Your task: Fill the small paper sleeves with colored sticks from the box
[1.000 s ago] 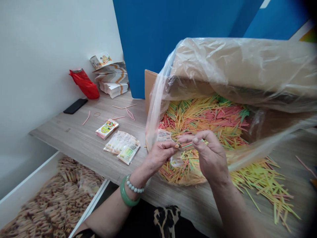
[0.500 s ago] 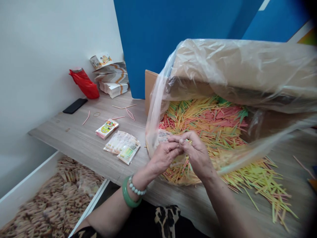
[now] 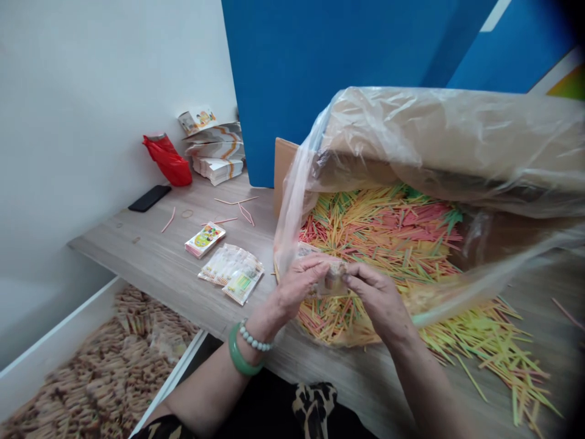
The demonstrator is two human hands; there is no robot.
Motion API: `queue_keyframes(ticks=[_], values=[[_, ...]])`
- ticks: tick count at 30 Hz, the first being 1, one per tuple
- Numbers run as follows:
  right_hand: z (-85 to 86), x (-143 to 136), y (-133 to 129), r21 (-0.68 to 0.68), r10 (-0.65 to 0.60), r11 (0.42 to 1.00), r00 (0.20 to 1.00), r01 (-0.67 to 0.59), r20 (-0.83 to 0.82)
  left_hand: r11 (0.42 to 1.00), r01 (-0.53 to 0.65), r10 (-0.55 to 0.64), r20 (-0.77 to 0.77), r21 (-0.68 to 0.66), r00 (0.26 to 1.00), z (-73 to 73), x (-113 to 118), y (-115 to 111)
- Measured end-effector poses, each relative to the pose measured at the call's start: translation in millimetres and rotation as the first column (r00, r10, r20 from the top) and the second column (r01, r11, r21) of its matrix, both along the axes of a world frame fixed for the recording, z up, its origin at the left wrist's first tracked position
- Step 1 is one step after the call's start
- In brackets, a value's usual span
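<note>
In the head view, the left hand [image 3: 297, 283] and right hand [image 3: 379, 299] each pinch a side of a small clear packet [image 3: 336, 284], thumbs closed against fingers with only the film between. The packet hangs over the coloured sticks [image 3: 379, 238], which spread behind and beneath the grip; a fan of filled packets [image 3: 233, 274] lies to its left. Half a second ago the fingertips met and mostly hid the packet; now they stand apart, exposing it. Both forearms angle inward, the left wrist wearing a green bangle [image 3: 238, 350], the right hand's knuckles upward.
</note>
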State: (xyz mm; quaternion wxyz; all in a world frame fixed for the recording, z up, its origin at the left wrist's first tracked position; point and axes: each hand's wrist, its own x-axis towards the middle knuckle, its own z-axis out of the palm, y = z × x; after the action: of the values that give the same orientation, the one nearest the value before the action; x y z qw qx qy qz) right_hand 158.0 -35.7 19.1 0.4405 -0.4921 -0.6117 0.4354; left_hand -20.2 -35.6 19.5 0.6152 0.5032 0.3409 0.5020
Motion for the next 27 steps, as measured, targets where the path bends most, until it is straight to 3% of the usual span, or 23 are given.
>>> queue_keyframes(ticks=[4, 7, 11, 13, 15, 17, 19, 21, 22, 24, 27], values=[[-7.6, -9.2, -9.2, 0.026, -0.033, 0.999, 0.989, 0.038, -0.147, 0.998, -0.019, 0.018, 0.007, 0.056, 1.000, 7.7, 6.5, -9.5], [-13.3, -23.4, -15.8, 0.022, 0.039, 0.999, 0.992, -0.036, -0.124, 0.988, -0.120, 0.125, -0.049, 0.099, 0.991, 13.0, 0.0, -16.5], [-17.1, -35.6, -19.4, -0.005, 0.191, 0.982, 0.981, -0.191, 0.025, 0.959, -0.275, 0.284, -0.190, 0.068, 0.940, 8.7, -38.7, -24.1], [-17.9, -34.3, -15.9, -0.022, 0.130, 0.992, 0.973, -0.128, 0.188, 0.926, -0.370, 0.373, -0.334, 0.077, 0.866, -2.9, -65.2, -23.6], [-17.7, -31.3, -8.3, -0.022, -0.001, 1.000, 0.897, 0.012, 0.442, 0.865, -0.466, 0.489, -0.521, 0.187, 0.699, -20.2, -87.5, -18.7], [-16.5, -31.6, 1.6, -0.025, -0.061, 0.994, 0.737, 0.105, 0.674, 0.833, -0.448, 0.520, -0.735, 0.325, 0.435, -38.5, -101.0, -12.0], [-15.1, -37.2, 10.8, -0.034, -0.043, 0.992, 0.596, 0.118, 0.802, 0.840, -0.368, 0.468, -0.875, 0.398, 0.122, -52.1, -106.7, -6.2], [-14.8, -45.7, 17.3, -0.032, -0.021, 0.995, 0.528, 0.091, 0.849, 0.861, -0.307, 0.383, -0.915, 0.404, -0.131, -57.2, -108.9, -2.1], [-15.5, -49.3, 19.3, -0.035, -0.014, 0.996, 0.527, 0.084, 0.850, 0.869, -0.291, 0.347, -0.913, 0.400, -0.216, -56.6, -109.9, -0.8], [-18.6, -53.0, 21.5, -0.053, -0.013, 0.994, 0.582, 0.096, 0.813, 0.869, -0.283, 0.316, -0.896, 0.406, -0.312, -50.4, -112.1, 0.0], [-26.0, -48.2, 23.3, -0.034, -0.088, 0.987, 0.703, 0.157, 0.706, 0.803, -0.299, 0.424, -0.847, 0.515, -0.322, -34.9, -110.0, -6.0]])
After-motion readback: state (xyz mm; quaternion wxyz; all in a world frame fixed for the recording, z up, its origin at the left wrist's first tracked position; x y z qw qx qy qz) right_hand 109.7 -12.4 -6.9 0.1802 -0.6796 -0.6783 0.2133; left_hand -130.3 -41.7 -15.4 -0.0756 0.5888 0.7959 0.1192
